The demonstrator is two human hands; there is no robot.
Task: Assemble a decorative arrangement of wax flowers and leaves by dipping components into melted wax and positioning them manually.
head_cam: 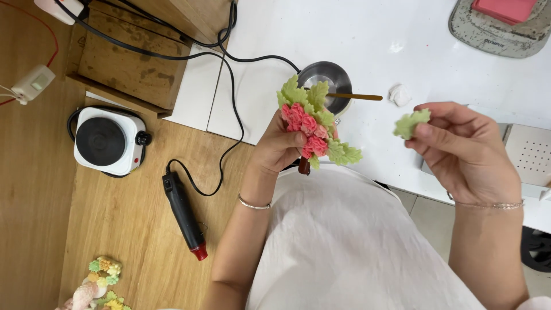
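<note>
Pale pink fabric of the person's garment fills the bottom of the view, and above it the left hand, a thin silver bangle on its wrist, rises with fingers wrapped tight around a sprig of waxy red rosettes ringed by jagged light-green leaves. Its long axis runs from the upper left down to the right over the white table, near a small round steel pot. Well apart to the right, the right hand pinches one loose serrated green wax leaf between thumb and fingertips, pointing leftward.

Hot plate left of heat gun
</note>
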